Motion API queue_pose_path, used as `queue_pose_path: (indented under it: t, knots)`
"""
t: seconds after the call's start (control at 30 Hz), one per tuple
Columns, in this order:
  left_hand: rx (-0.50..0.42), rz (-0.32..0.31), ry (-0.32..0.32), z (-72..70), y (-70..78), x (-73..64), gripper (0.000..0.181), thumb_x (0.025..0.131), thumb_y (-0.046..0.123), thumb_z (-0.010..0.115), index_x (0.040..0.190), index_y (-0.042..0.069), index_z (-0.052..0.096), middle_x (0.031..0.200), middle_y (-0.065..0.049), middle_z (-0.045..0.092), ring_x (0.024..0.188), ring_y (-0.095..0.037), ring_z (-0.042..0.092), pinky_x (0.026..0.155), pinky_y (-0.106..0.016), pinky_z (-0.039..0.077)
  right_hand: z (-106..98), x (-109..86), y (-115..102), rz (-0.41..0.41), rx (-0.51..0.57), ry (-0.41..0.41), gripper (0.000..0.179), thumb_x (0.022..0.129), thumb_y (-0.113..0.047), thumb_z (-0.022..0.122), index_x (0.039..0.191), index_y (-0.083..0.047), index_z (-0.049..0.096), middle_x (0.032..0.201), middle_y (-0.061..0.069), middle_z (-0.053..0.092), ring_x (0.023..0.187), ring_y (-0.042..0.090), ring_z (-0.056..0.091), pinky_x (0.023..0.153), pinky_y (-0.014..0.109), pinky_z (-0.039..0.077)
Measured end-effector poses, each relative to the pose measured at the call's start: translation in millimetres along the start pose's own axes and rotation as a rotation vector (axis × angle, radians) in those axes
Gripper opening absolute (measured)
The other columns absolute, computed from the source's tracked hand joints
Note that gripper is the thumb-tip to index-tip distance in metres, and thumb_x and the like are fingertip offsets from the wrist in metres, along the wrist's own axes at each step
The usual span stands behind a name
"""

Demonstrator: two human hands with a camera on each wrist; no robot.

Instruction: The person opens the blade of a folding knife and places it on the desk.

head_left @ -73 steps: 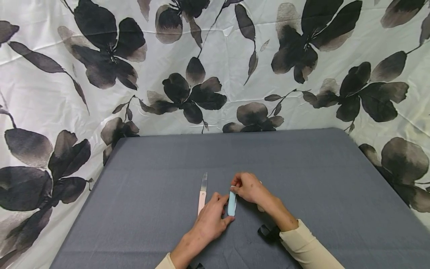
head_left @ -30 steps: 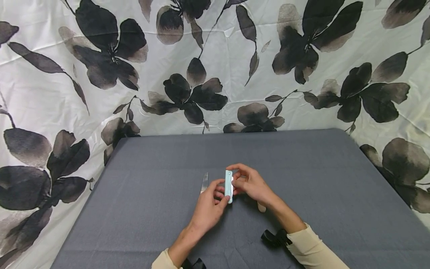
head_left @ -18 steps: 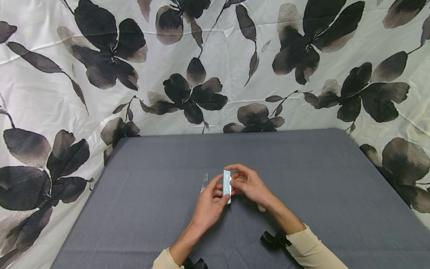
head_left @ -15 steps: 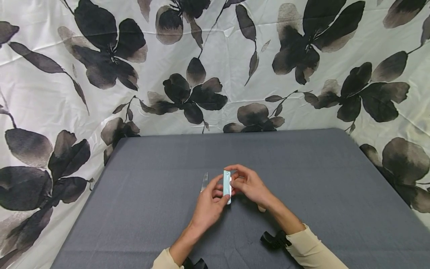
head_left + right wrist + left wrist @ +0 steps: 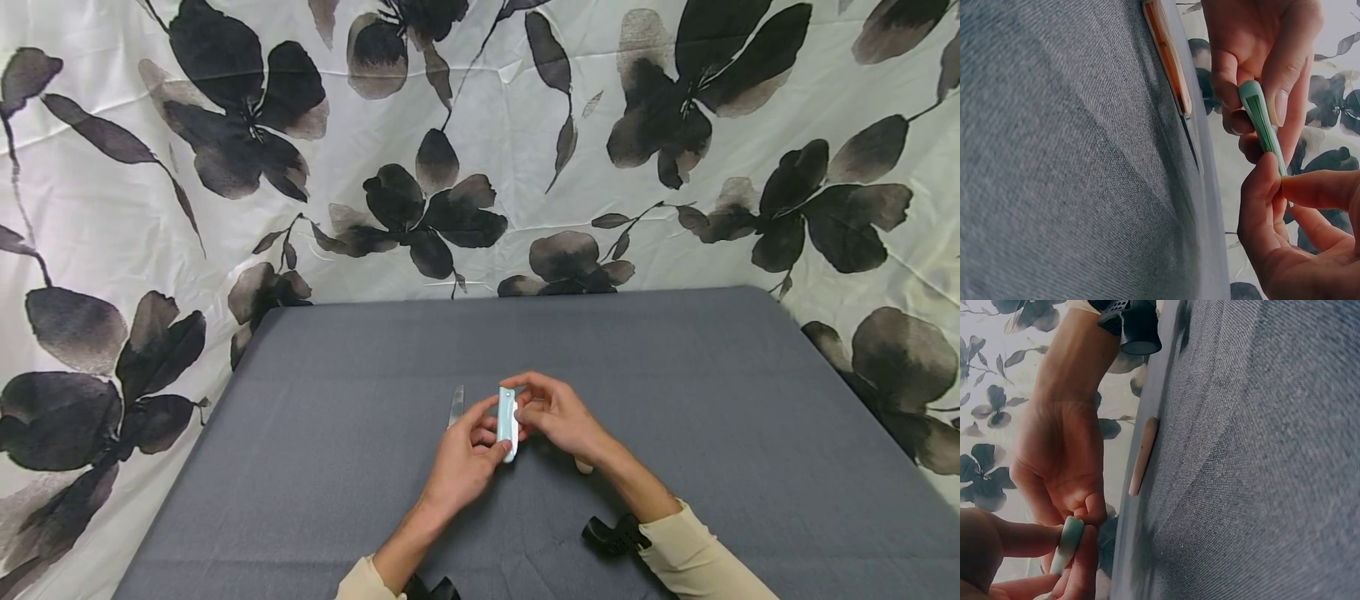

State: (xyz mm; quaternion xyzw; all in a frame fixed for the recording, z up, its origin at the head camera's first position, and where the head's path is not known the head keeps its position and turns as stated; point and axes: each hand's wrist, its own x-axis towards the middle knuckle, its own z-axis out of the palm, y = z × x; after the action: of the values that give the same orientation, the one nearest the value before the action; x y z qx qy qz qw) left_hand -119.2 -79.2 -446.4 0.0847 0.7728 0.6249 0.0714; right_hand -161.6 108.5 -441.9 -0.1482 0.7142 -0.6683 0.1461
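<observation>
On a cloth-covered gray table, a pink-handled knife is laid with its steel blade pointed toward the far edge; a slim pale bar is placed to its right.

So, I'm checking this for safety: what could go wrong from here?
The light blue folding knife is held above the table, so it could drop if the left grip or right grip loosens. An exposed blade lies near the left grip, which might get nicked if lowered carelessly.
</observation>
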Motion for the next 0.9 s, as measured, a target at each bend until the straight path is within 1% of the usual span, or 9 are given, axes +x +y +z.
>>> queue_pose_path:
  t: [0.3, 0.47, 0.6, 0.67, 0.73, 0.8, 0.9]
  knots:
    - [0.006, -0.013, -0.036, -4.3, 0.8, -3.8, 0.062, 0.087, -0.006, 0.072, 0.147, 0.0, 0.056, 0.109, -0.021, 0.07, 0.081, -0.013, 0.06, 0.065, -0.017, 0.051, -0.5, -4.6, -1.4, 0.013, -0.035, -0.032, 0.045, 0.096, 0.005, 0.056, 0.141, 0.012, 0.051, 0.103, 0.023, 0.061, 0.074, 0.012, 0.065, 0.069, 0.031, 0.061]
    - [0.001, -0.02, -0.052, -7.0, 0.8, -5.8, 0.061, 0.089, -0.005, 0.072, 0.147, 0.001, 0.056, 0.109, -0.02, 0.07, 0.079, -0.01, 0.06, 0.065, -0.017, 0.051, 1.1, -6.7, -3.6, 0.027, -0.058, -0.034, 0.045, 0.098, 0.003, 0.056, 0.142, 0.011, 0.051, 0.105, 0.024, 0.062, 0.076, 0.012, 0.066, 0.07, 0.031, 0.061]
    - [-0.024, -0.021, -0.04, -8.4, 0.5, -6.9, 0.061, 0.088, -0.005, 0.072, 0.147, 0.001, 0.055, 0.11, -0.021, 0.069, 0.079, -0.009, 0.062, 0.066, -0.018, 0.052, 4.1, -8.0, -4.7, 0.037, -0.057, -0.028, 0.047, 0.101, 0.0, 0.057, 0.146, 0.007, 0.049, 0.105, 0.022, 0.062, 0.08, 0.012, 0.067, 0.074, 0.035, 0.062]
    - [-0.041, -0.018, -0.03, -8.8, 0.3, -7.4, 0.062, 0.088, -0.005, 0.072, 0.148, 0.002, 0.054, 0.11, -0.022, 0.069, 0.079, -0.009, 0.063, 0.067, -0.018, 0.052, 5.7, -9.1, -5.3, 0.04, -0.062, -0.019, 0.049, 0.101, -0.001, 0.058, 0.149, 0.004, 0.047, 0.105, 0.021, 0.062, 0.081, 0.013, 0.068, 0.076, 0.037, 0.063]
    - [-0.054, -0.017, -0.021, -9.2, 0.2, -8.1, 0.063, 0.089, -0.004, 0.072, 0.149, 0.003, 0.053, 0.111, -0.022, 0.069, 0.079, -0.009, 0.064, 0.068, -0.018, 0.052, 7.3, -10.4, -5.3, 0.042, -0.058, -0.01, 0.053, 0.1, -0.001, 0.06, 0.15, 0.004, 0.045, 0.104, 0.021, 0.063, 0.081, 0.014, 0.069, 0.076, 0.038, 0.063]
    - [-0.058, -0.02, -0.012, -9.6, 0.6, -8.8, 0.064, 0.089, -0.003, 0.073, 0.149, 0.005, 0.052, 0.112, -0.022, 0.07, 0.081, -0.009, 0.066, 0.07, -0.018, 0.053, 9.0, -12.2, -5.3, 0.055, -0.053, 0.001, 0.054, 0.098, -0.001, 0.063, 0.149, 0.005, 0.044, 0.103, 0.019, 0.064, 0.08, 0.014, 0.069, 0.076, 0.037, 0.063]
    - [-0.062, -0.016, -0.005, -10.5, 1.7, -10.7, 0.064, 0.09, -0.001, 0.074, 0.15, 0.007, 0.052, 0.114, -0.021, 0.069, 0.084, -0.011, 0.068, 0.072, -0.019, 0.054, 12.4, -14.6, -5.5, 0.073, -0.024, 0.011, 0.053, 0.096, 0.0, 0.066, 0.143, 0.01, 0.044, 0.1, 0.018, 0.066, 0.08, 0.014, 0.069, 0.074, 0.034, 0.063]
